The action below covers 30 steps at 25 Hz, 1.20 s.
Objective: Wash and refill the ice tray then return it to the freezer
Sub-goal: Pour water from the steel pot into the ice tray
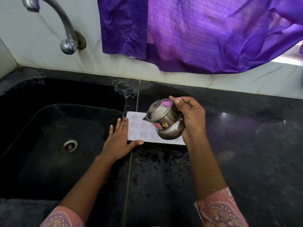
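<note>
- Beside the black sink, on the wet dark granite countertop, the white ice tray lies flat, its left end just at the basin's edge; star-shaped cavities show on its top.
- My left hand rests spread against that left end, fingers straight, thumb laid along the tray's near edge.
- My right hand wraps around a small steel pot, holding it above the tray's right half, tipped with its mouth toward the left. Whether water is leaving it, I cannot tell.
- A round metal drain sits at the sink's bottom, and a curved steel tap juts from the white wall above.
- Purple cloth hangs over the wall behind the counter.
- Pink patterned sleeves cover both my upper forearms.
</note>
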Motion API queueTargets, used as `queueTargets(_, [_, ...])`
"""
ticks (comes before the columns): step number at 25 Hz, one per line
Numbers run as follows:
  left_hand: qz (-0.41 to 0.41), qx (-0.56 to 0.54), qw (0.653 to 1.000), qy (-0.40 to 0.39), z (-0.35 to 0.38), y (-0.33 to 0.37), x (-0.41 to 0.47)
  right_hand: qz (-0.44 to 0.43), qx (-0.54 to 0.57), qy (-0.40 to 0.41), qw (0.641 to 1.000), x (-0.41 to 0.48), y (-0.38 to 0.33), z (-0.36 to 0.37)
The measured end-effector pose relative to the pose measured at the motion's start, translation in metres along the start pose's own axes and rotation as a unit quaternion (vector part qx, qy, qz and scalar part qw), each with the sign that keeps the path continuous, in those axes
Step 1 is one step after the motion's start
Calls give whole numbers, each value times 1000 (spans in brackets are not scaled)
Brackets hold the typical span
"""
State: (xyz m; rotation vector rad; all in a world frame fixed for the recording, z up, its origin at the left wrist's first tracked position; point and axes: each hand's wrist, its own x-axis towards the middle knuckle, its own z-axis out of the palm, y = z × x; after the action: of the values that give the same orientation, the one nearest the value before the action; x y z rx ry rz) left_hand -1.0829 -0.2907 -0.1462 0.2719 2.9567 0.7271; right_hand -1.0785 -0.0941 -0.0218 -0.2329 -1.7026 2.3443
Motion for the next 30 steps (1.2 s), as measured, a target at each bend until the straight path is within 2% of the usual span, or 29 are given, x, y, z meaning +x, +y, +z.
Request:
queueTargets(10, [10,-8,1000,-3,0,-1,0,-14,-57,-17,998,1,3,13])
queueTargets(30, [14,-17,1000,-10,-3,1,-1,-38,-48,-39,997,1,-3,16])
